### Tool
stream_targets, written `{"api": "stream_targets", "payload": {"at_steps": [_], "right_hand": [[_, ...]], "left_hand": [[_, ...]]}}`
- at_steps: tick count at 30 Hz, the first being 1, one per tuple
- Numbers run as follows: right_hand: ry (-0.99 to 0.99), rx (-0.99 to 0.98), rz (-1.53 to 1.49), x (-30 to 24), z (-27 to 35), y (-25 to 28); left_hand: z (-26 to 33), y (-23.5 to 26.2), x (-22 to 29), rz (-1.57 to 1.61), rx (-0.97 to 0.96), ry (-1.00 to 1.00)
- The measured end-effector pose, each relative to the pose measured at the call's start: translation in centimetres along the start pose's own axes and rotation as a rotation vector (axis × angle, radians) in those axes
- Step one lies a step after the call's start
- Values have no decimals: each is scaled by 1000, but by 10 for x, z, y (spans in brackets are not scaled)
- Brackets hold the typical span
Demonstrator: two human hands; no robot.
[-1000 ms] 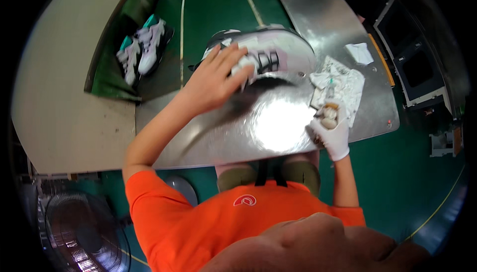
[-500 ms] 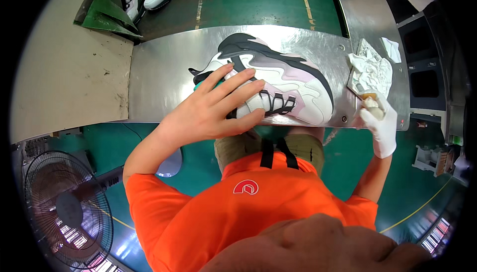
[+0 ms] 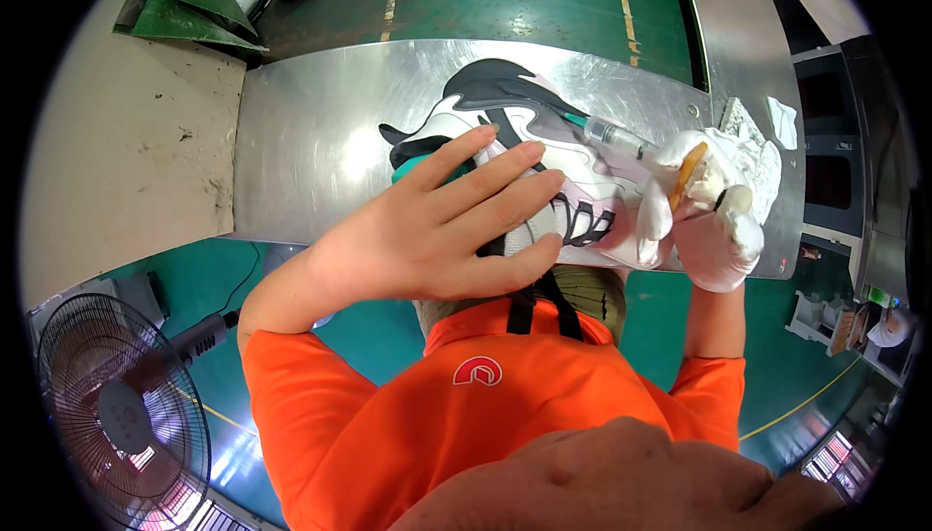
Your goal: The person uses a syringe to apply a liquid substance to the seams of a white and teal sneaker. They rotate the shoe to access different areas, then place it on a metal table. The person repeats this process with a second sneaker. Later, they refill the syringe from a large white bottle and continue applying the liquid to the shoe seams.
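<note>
Gripping a clear syringe [image 3: 616,138] (contents indistinct) are right fingers [image 3: 656,213], with left fingers [image 3: 490,178] splayed on a sneaker [image 3: 573,164].

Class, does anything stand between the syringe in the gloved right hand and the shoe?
Nothing visible does: the syringe points its green tip at the shoe, though contact is unclear. The left hand lies farther back on it, clear of that path.

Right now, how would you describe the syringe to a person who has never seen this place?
On the metal table, the bare left hand rests on a white-and-lilac shoe. At the shoe's toe end, the gloved right hand holds the syringe. Its clear barrel and teal tip set it apart from the crumpled white material nearby.
</note>
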State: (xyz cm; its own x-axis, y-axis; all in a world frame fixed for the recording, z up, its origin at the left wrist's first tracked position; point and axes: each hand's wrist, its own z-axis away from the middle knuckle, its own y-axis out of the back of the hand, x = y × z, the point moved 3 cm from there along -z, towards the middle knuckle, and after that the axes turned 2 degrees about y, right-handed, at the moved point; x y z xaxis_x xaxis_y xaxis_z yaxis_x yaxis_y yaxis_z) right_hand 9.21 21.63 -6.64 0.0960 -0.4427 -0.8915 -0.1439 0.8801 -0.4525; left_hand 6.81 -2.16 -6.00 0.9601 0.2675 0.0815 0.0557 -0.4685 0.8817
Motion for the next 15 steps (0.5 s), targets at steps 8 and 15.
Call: {"api": "stream_targets", "payload": {"at_steps": [8, 15], "right_hand": [[-54, -18, 34, 3, -7, -4], [-62, -4, 72, 0, -8, -4]], "left_hand": [[-2, -3, -2, 40, 21, 27], [-4, -4, -3, 38, 38, 21]]}}
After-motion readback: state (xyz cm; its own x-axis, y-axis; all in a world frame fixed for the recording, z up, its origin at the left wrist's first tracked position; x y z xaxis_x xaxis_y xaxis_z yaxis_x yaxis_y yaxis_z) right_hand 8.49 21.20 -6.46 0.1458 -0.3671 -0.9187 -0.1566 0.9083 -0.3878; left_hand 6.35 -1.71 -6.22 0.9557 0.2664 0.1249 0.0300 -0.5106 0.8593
